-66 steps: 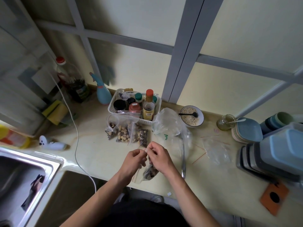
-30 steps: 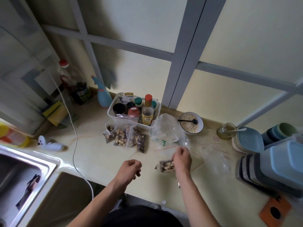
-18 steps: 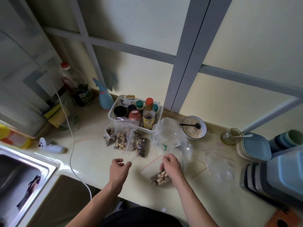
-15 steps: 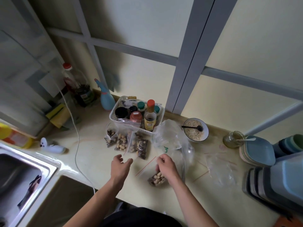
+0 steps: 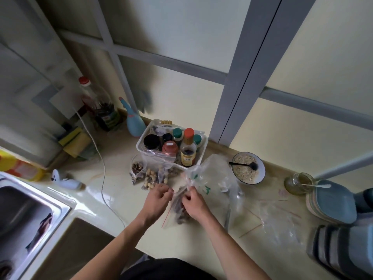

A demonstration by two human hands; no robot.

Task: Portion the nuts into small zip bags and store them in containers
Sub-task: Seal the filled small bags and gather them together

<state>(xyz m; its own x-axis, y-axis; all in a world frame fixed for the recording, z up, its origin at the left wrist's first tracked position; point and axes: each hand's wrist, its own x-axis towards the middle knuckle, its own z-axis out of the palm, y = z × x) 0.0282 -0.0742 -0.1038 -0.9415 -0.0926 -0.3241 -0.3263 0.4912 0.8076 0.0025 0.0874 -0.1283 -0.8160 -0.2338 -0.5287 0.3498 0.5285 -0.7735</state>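
A pale kitchen desk [image 5: 125, 201]. My left grip [image 5: 156, 199] and right grip [image 5: 194, 204] each pinch a zip bag [image 5: 177, 211] of nuts held between them.

Both forearms are showing bare from the fingers back to the frame's lower edge, with no sleeves, watch or rings visible. The left hand [image 5: 158, 201] and right hand [image 5: 195, 205] are wearing no gloves. Well behind the fingers, between the arms, a dark garment [image 5: 167, 269] is covering the torso
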